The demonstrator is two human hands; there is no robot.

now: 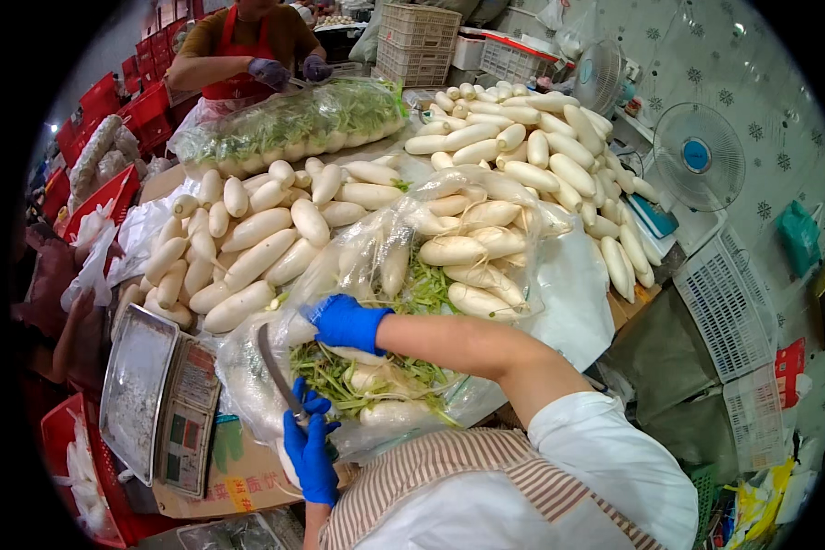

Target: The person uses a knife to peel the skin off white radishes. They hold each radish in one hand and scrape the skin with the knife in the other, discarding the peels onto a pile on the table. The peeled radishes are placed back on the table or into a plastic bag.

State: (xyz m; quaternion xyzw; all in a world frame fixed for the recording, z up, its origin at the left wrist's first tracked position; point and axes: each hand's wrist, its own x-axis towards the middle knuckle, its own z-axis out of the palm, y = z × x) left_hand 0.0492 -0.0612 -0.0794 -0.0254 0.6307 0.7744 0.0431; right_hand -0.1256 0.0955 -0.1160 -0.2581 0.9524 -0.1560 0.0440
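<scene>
My left hand [309, 440], in a blue glove, is closed on the handle of a curved knife [275, 368], whose blade points up and away from me. In a blue glove too, my right hand [347, 323] reaches across above it and rests on the end of a white radish [295, 328]; its fingertips are partly hidden. Around both hands spreads a clear plastic bag [247, 364] holding white radishes and cut green leaves [323, 381]. More radishes with thin roots [485, 247] lie in the bag's far part.
Loose white radishes [261, 230] are piled beyond my hands, with another heap [543, 144] at the back right. A co-worker in purple gloves stands behind a filled plastic bag [295, 124]. A scale [141, 392] stands at left; fans [696, 157] and crates [725, 302] are at right.
</scene>
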